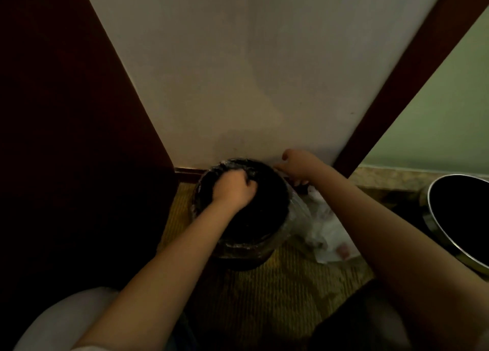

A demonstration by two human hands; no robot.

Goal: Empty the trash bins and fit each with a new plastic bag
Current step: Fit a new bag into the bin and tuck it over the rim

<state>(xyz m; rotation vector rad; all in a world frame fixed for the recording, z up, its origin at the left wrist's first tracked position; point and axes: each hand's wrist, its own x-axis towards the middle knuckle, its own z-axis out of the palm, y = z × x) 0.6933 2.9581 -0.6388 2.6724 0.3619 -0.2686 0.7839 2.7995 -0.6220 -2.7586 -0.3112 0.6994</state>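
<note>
My forearms (164,266) reach the bin (238,247) by the wall (264,85): left hand (232,190) fists the bag (297,210) inside, right hand (299,169) at the rim, grip unclear; I fear hard tugging tears it.

The picture is dim and warm-toned, soft all over with no crisp edges. The pale wall (251,72) in the upper middle is the brightest area, shading to brown near its base. The dark panel (66,138) at left is almost black. Faint glints mark the plastic bag (297,207), and a thin highlight runs along the metal bin (434,229) at right. Straight lines splay outward towards the sides.
</note>
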